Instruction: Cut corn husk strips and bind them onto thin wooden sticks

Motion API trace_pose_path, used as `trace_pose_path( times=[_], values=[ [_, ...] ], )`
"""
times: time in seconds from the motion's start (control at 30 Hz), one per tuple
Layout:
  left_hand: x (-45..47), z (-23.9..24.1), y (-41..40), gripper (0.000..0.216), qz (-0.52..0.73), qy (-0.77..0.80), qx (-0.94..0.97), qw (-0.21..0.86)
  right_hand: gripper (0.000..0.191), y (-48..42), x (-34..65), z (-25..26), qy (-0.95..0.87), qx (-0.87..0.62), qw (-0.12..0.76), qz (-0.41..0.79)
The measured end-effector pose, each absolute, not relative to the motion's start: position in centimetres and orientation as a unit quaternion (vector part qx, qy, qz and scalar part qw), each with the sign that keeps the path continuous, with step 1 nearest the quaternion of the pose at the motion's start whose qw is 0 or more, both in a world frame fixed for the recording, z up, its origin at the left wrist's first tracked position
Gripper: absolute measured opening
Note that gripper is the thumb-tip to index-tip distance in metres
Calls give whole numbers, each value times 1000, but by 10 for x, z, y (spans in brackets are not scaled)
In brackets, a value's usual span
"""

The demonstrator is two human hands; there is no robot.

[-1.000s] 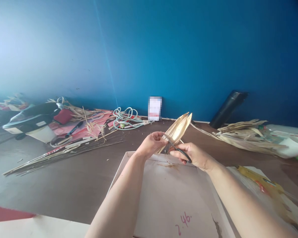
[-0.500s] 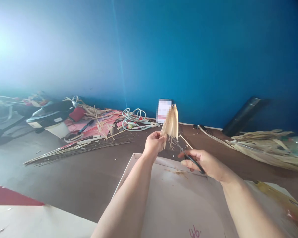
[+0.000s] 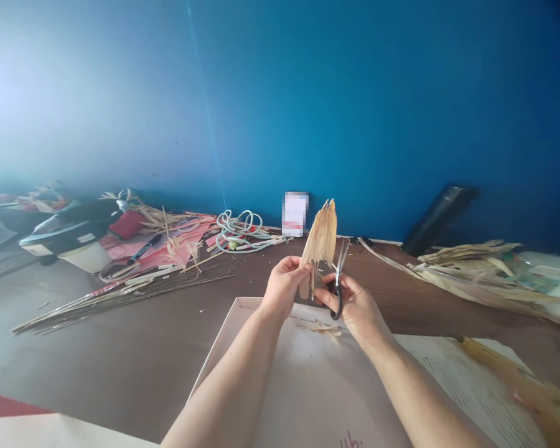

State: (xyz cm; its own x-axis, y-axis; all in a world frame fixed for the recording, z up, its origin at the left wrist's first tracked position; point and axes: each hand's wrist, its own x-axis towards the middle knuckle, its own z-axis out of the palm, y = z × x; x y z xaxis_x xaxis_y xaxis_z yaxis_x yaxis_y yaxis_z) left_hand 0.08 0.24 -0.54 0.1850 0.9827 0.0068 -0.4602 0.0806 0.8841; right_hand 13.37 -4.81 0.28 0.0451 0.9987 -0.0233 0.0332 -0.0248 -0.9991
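The dry leaf [image 3: 323,236] in your left hand [image 3: 284,285] looks papery and finely ribbed. Your right hand [image 3: 354,306] has scissors [image 3: 338,274] with shiny metal blades and smooth, plastic-looking handles. The shallow box [image 3: 292,386] at lower centre looks like smooth, matt cardboard. You face a smooth wall [image 3: 354,118] with a soft sheen; the dark tube [image 3: 438,219] at right is glossy. Around your box, the tabletop [image 3: 163,336] looks dull and even.

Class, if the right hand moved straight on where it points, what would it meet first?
Probably the lower end of the dried husk pinched in the left hand, though depth there is unclear.
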Motion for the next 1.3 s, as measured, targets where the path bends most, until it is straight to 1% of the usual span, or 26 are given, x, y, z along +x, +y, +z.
trace_pose_path(
  times=[0.2, 0.33, 0.53, 0.6, 0.7, 0.8, 0.87, 0.93, 1.13, 1.3],
  values=[
    [7, -5, -3, 33, 529, 319, 408, 672, 40, -49, 135, 4, -495, -527, 504, 473],
    [7, -6, -4, 30, 527, 324, 406, 673, 34, -50, 136, 6, -491, -535, 503, 468],
    [3, -8, 2, 30, 539, 310, 353, 699, 32, -51, 145, 5, -503, -548, 493, 451],
    [2, -8, 4, 32, 545, 315, 346, 696, 31, -55, 149, 10, -520, -541, 461, 473],
    [0, -6, 5, 34, 550, 335, 338, 686, 28, -63, 157, 22, -572, -493, 374, 538],
    [-1, -3, 5, 36, 546, 351, 337, 682, 31, -68, 164, 31, -593, -461, 331, 571],
    [-2, -2, 5, 37, 543, 359, 342, 678, 35, -67, 167, 33, -599, -458, 322, 573],
    [-2, -4, 5, 37, 539, 367, 351, 672, 36, -65, 168, 33, -599, -468, 330, 560],
    [-3, -6, 8, 31, 537, 399, 375, 642, 33, -59, 168, 28, -577, -524, 409, 475],
    [-7, -8, 11, 30, 550, 408, 387, 618, 32, -59, 164, 25, -570, -529, 424, 464]
  ],
)
